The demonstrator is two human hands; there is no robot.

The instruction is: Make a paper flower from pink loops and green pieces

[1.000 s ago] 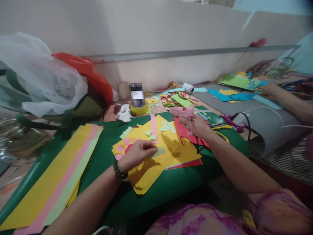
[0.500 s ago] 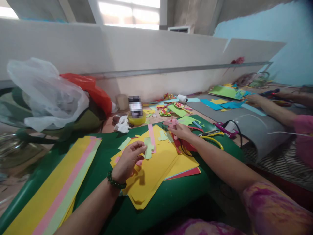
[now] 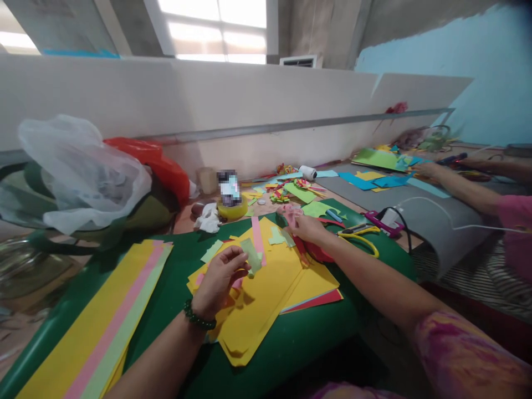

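Pinched between thumb and fingertips, a small pale green paper strip [image 3: 251,256] is held up by my left hand [image 3: 220,275]. Below it lies a stack of yellow paper sheets [image 3: 266,310]. Pink paper petals [image 3: 236,283] show partly behind the left hand. A long pink strip [image 3: 257,238] and several pale green paper pieces [image 3: 275,235] rest on the stack. My right hand [image 3: 308,228] is closed around a pink glue gun [image 3: 288,213] beyond the stack, over red paper [image 3: 320,252]. The fingers hide part of the glue gun.
Long yellow, pink and green strips [image 3: 112,310] lie at left on the green mat [image 3: 316,338]. Yellow-handled scissors [image 3: 366,244] are beside my right forearm. A yellow tape roll [image 3: 233,209] and white tissue [image 3: 208,218] stand behind. Another person's hand [image 3: 428,170] works at far right.
My left hand has picked the green paper strip up off the yellow stack and raised it. My right hand has shifted left with the glue gun. The view has tilted up.
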